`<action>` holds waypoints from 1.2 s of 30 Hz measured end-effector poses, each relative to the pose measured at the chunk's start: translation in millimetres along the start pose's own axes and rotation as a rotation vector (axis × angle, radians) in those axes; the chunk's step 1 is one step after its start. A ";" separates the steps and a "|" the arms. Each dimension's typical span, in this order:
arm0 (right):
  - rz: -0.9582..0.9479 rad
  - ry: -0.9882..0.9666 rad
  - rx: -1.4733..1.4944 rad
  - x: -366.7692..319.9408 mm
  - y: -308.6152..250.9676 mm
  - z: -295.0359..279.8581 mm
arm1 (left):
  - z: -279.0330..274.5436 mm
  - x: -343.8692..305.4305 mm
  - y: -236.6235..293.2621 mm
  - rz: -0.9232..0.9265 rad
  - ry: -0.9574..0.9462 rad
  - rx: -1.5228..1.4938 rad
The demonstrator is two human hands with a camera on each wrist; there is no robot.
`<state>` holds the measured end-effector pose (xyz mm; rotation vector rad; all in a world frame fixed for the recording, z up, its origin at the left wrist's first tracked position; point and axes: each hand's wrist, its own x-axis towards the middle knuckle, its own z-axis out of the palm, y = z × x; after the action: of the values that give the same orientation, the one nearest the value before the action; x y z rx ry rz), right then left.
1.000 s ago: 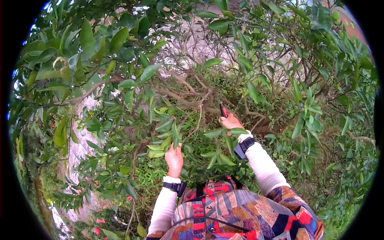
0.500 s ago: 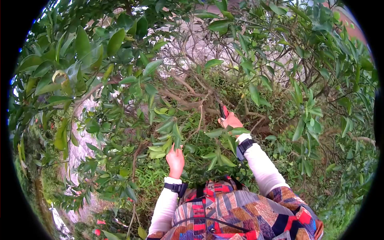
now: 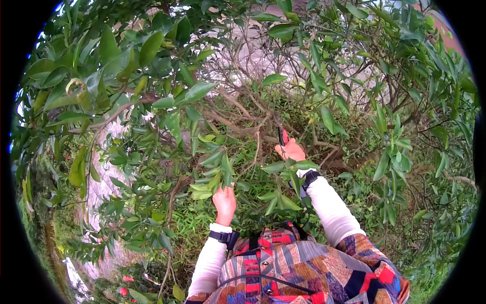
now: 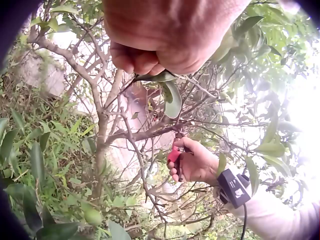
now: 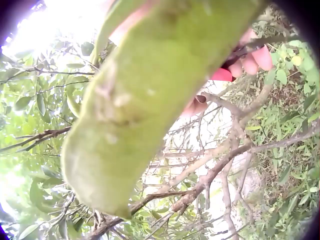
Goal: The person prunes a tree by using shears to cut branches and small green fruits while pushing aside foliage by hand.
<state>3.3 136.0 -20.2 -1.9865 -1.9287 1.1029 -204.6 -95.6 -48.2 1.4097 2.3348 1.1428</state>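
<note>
In the head view my left hand (image 3: 224, 205) is at the lower middle, at a cluster of green leaves (image 3: 205, 185). The left wrist view shows its fingers curled around a leafy twig (image 4: 172, 97). Further up and to the right, my right hand (image 3: 291, 150) grips red-handled pruning shears (image 3: 283, 136). Their dark tip points up among the branches. From the left wrist, the shears (image 4: 174, 156) stand just below a bare branch (image 4: 150, 132). A large leaf (image 5: 130, 110) close to the right wrist camera hides most of that hand; some fingers (image 5: 252, 61) and a bit of red handle show.
Brown branches (image 3: 235, 109) fork in the middle, ahead of both hands. Dense leaves (image 3: 136, 50) hang at the upper left, and more foliage (image 3: 395, 152) stands on the right. Grass (image 3: 195, 223) and a pale path (image 3: 104, 177) lie below.
My left hand has drifted slightly right, with the leaves beside it. My right hand and the shears have shifted a little up and left. Both grips look the same.
</note>
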 end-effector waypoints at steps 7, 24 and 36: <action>0.003 -0.052 -0.001 -2.2 -4.3 -9.5 | 6.6 -1.5 -9.4 -0.008 -0.026 0.041; -0.058 -0.068 -0.006 4.7 -0.4 -17.2 | 5.4 -3.3 -4.8 -0.044 -0.040 0.016; -0.006 -0.233 0.515 15.5 22.8 16.1 | 2.5 -6.9 -3.3 0.015 0.012 0.083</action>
<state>10.3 140.7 -51.0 -1.6253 -1.5230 1.6861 -201.9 -100.8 -53.7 1.4543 2.4092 1.0730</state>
